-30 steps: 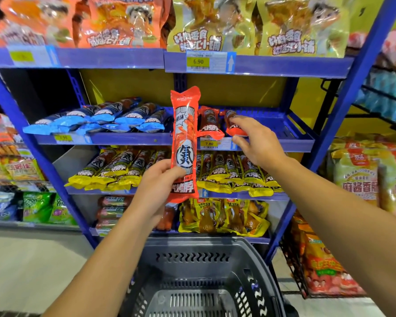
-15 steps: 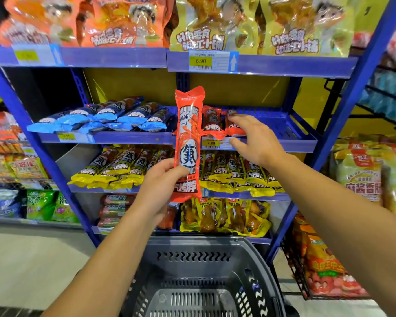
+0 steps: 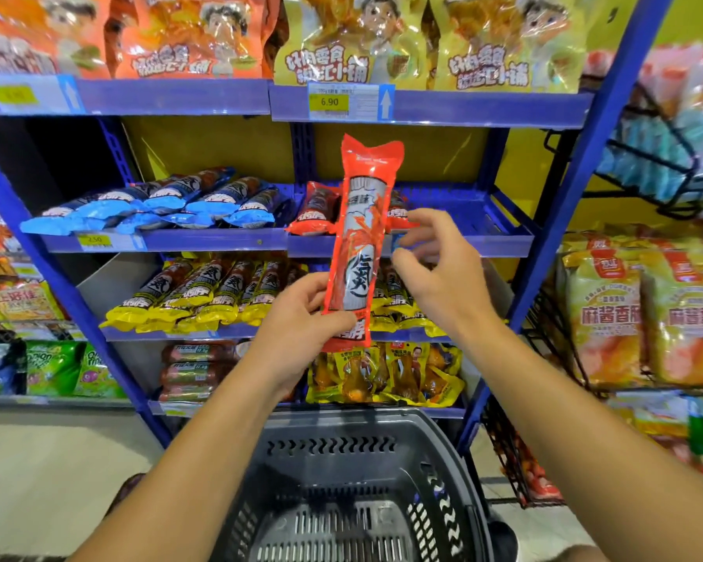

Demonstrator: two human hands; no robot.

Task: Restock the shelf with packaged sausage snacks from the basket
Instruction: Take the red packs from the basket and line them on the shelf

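Blue metal shelf unit [image 3: 228,100] filling the view, several tiers deep, each tier tilted slightly toward the aisle – probably so stock slides forward and labels face the shopper. On the top tier, large orange and yellow snack bags [image 3: 354,38] standing upright above a price tag [image 3: 328,101] reading 6.90. Below, at the bottom edge of the view, a dark plastic basket [image 3: 354,492] with slotted walls, set close beneath the arms for short reaches; its inside seemingly without packets, though the lower part is cut off. On the second tier, blue-wrapped sausages [image 3: 167,204] lying side by side on the left and only a couple of red-wrapped sausages [image 3: 316,210] on the right, with bare shelf beside them – likely the gap being filled. One tier down, yellow-wrapped sausages [image 3: 204,294] packed in a full row. In front of the second tier, a long red sausage packet [image 3: 360,233] held upright with its printed face toward the camera, near the red ones but not yet on the shelf. Left hand [image 3: 301,318] gripping the packet's lower end, thumb across the front, fingers behind. Right hand [image 3: 439,269] just beside the packet's middle, fingers loosely spread and holding nothing, blurred – seemingly placed to take or steady the packet.
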